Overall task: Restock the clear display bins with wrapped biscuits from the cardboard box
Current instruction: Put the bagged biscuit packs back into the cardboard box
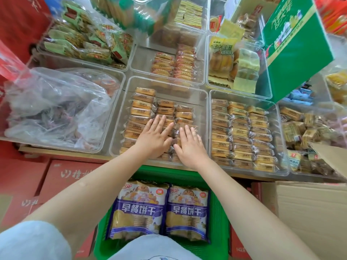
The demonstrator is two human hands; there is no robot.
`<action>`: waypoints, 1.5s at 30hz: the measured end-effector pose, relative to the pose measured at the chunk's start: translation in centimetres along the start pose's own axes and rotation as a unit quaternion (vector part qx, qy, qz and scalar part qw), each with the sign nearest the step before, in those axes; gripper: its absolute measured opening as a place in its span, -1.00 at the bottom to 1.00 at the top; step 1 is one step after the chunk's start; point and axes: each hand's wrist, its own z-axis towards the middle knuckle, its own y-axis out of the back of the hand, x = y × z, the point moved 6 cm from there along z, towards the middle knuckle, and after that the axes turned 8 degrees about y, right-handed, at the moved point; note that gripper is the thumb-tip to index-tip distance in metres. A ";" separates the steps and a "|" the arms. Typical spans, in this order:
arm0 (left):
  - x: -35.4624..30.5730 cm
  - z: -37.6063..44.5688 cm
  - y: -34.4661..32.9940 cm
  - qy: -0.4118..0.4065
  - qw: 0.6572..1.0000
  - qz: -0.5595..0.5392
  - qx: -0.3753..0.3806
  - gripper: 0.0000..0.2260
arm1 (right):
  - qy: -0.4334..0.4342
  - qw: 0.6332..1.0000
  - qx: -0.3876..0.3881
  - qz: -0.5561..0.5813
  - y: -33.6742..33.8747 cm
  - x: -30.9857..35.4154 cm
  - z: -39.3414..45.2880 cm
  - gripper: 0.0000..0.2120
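Both hands flat, fingers straight, on wrapped biscuits (143, 107) in centre clear bin (131, 85): left hand (153, 136), right hand (190, 147), thumbs near each other. Neighbouring bin (211, 96) at right holds packed rows. Green basket (218, 212) below holds two purple biscuit bags (139, 209). Green carton (296, 44) upper right.

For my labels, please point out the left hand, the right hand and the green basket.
left hand (153, 136), head view, back of the hand.
right hand (190, 146), head view, back of the hand.
green basket (169, 172), head view, far rim.
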 end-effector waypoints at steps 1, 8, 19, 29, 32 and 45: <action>-0.3 -0.5 0.3 0.010 1.000 -0.002 0.007 -0.45 | 0.003 1.000 0.009 0.014 0.4 0.2 -0.9 -0.35; -5.8 -9.8 3.9 0.055 0.976 -0.209 0.021 -0.69 | 0.046 0.978 -0.037 0.199 6.6 -1.3 -10.9 -0.68; -35.2 -16.6 6.2 -0.099 0.924 -0.352 -0.114 -0.76 | 0.041 0.880 -0.403 0.249 15.5 -19.8 -32.1 -0.74; -59.0 -15.5 1.4 -0.147 0.978 -0.141 -0.046 -0.66 | -0.198 0.915 -0.229 0.268 6.2 -49.3 -40.3 -0.80; -58.2 -14.3 -0.3 -0.099 0.993 -0.064 -0.018 -0.61 | -0.190 0.956 -0.060 0.213 1.9 -51.5 -37.2 -0.84; -56.9 -13.8 -0.6 -0.042 0.997 -0.034 -0.046 -0.67 | -0.201 0.974 0.102 0.025 -7.9 -49.1 -33.4 -0.10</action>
